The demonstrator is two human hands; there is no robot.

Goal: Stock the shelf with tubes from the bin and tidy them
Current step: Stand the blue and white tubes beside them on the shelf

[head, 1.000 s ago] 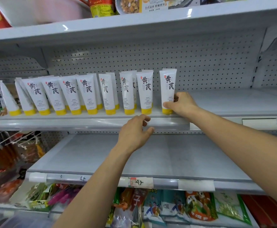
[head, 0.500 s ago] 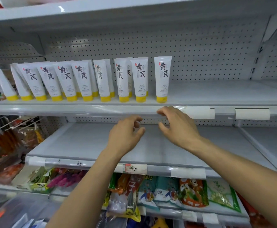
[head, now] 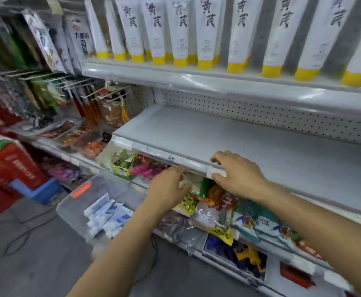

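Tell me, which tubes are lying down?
The blue-and-white tubes in the clear bin lie flat; the yellow-capped tubes on the shelf stand upright.

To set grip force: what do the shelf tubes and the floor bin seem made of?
Shelf tubes: likely soft plastic, satin white, with yellow caps; bodies taper flat. Floor bin: clear, rigid-looking plastic; the tubes inside show through its wall.

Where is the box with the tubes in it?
In the head view, the clear bin sits on the floor at lower left, just right of the blue stool.
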